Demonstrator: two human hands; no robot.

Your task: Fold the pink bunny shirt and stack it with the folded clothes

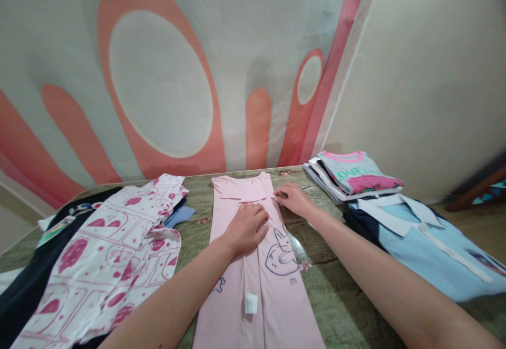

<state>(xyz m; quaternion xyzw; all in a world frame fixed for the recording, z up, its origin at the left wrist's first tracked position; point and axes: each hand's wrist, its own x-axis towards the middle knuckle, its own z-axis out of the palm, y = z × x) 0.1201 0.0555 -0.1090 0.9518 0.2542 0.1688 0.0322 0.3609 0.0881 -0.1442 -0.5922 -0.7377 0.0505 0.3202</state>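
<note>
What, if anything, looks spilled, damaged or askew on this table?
Nothing looks spilled or damaged. The pink-and-white printed garment on the left looks untidy: it lies loose and uneven over black clothing, unlike the neat folded stack at the right rear. The plain pink garment lies fairly flat.

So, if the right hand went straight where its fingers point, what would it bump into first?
Most likely the folded top of the pink garment. The right hand's fingertips are right at its edge, maybe touching already; depth is hard to judge.
</note>
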